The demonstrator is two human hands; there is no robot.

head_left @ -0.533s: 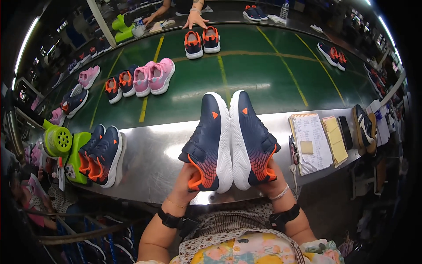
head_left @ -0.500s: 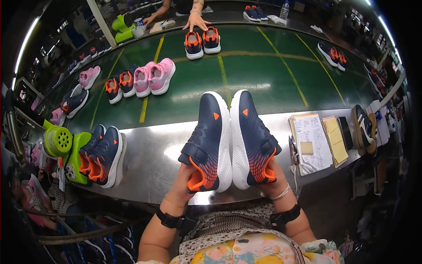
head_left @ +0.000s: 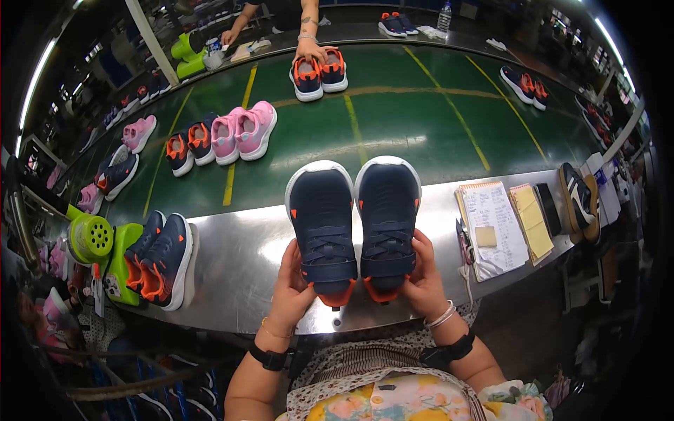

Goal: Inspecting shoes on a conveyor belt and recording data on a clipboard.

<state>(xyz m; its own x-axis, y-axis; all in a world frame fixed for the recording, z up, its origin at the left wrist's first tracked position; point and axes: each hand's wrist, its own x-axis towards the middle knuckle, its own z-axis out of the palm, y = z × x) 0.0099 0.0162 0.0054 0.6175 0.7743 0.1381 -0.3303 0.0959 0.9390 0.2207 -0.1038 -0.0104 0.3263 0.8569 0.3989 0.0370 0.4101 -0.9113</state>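
A shoe factory's production line: pairs of pink or navy sneakers (head_left: 255, 133) stand along a broad green belt (head_left: 393, 119) (marked off with yellow lines (head_left: 445, 106)), with a metal counter (head_left: 232, 274) at its near edge, a co-worker (head_left: 309, 15) opposite, and tube lights (head_left: 35, 91) at the sides.

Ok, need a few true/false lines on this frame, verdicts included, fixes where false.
1. The left hand holds a navy shoe. True.
2. The right hand is empty. False: it holds the matching shoe.
3. Both held shoes point their toes away from the wearer. True.
4. The notepad lies left of the held shoes. False: it lies to their right.
5. A pink pair stands beside a navy-and-orange pair. True.
6. The co-worker's hand is at the pink pair. False: it is at another navy-and-orange pair, farther back.
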